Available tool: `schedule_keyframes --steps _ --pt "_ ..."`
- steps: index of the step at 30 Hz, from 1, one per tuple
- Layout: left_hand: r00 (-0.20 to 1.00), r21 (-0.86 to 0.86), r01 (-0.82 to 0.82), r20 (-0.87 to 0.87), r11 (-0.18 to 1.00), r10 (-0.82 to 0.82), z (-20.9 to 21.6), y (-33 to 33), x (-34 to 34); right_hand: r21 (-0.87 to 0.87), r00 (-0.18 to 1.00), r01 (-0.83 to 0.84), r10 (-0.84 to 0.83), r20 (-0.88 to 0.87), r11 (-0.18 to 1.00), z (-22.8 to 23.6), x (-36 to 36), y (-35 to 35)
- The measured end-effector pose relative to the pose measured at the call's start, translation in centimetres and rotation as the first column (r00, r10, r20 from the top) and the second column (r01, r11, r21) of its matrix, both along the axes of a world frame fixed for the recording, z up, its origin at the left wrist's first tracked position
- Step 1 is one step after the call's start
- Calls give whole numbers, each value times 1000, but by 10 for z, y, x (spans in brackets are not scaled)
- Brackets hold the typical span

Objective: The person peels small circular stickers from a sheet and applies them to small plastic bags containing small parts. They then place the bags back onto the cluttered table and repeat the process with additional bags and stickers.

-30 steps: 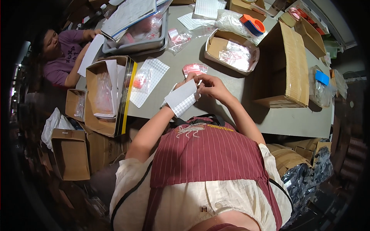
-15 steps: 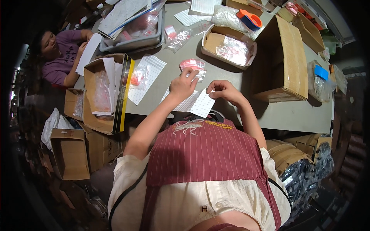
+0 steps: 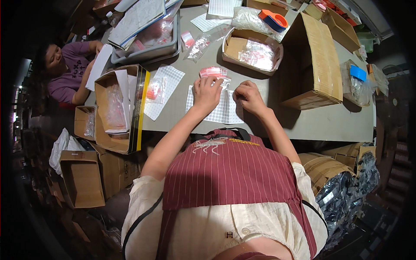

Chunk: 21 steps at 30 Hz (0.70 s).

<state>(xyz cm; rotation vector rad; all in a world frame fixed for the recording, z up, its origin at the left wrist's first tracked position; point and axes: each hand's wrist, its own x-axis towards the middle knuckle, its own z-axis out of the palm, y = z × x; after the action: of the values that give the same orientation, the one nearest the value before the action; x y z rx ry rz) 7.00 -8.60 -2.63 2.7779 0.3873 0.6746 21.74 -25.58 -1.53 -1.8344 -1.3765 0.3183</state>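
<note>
Head view, dotted sheet (image 3: pixel 222 112) beneath left hand (image 3: pixel 207 95), right hand (image 3: pixel 250 97) at edge, hands apart, grips unclear

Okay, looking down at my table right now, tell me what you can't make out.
All in the head view:
- Whether the right hand holds anything: its own curl hides that.
- Part of the dotted sheet: the left hand covers it.
- The bottom of the grey tub: plastic bags and papers lie over it.
- Details inside the tall cardboard box: deep shadow.
</note>
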Motion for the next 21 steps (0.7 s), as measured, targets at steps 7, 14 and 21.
schedule_keyframes --steps 7,14,21 --pt "999 -2 -39 9 999 39 -10 -6 -2 160 965 77 -114 235 984 -6 -25 13" --pt "1000 -17 -22 7 1000 22 -13 -6 -2 -81 961 273 -268 65 959 14 -72 10" --pt "991 -179 -129 7 975 132 -14 -6 2 14 951 293 -293 99 956 0 -77 9"
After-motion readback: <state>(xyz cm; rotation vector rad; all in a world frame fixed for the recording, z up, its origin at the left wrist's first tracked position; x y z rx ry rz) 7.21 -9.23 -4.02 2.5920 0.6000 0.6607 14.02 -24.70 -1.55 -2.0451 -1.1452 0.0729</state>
